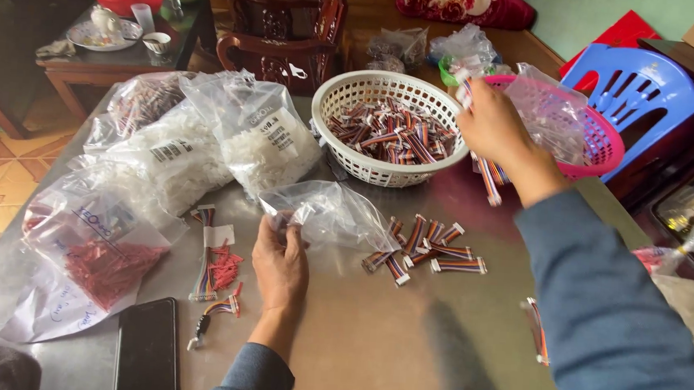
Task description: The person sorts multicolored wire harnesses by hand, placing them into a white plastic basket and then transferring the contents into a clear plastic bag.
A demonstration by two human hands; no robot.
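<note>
Small clear bag (337,215) pinched in left hand (279,265) grip on steel table (402,337); right hand (494,125) grasping cable bundle (488,179) beside white basket (346,97).

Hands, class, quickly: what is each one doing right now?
Left hand: closed on the edge of a small clear plastic bag.
Right hand: closed on a bunch of striped wire connectors, raised beside the white basket.

Both arms wear long sleeves of a plain blue-grey knit-like cloth, without print or pattern. Behind the left hand (279,265) the sleeve ends at the wrist in a soft, slightly gathered cuff. Behind the right hand (494,128) the sleeve is fuller, loosely creased along the forearm. Both hands are bare, with no gloves.
</note>
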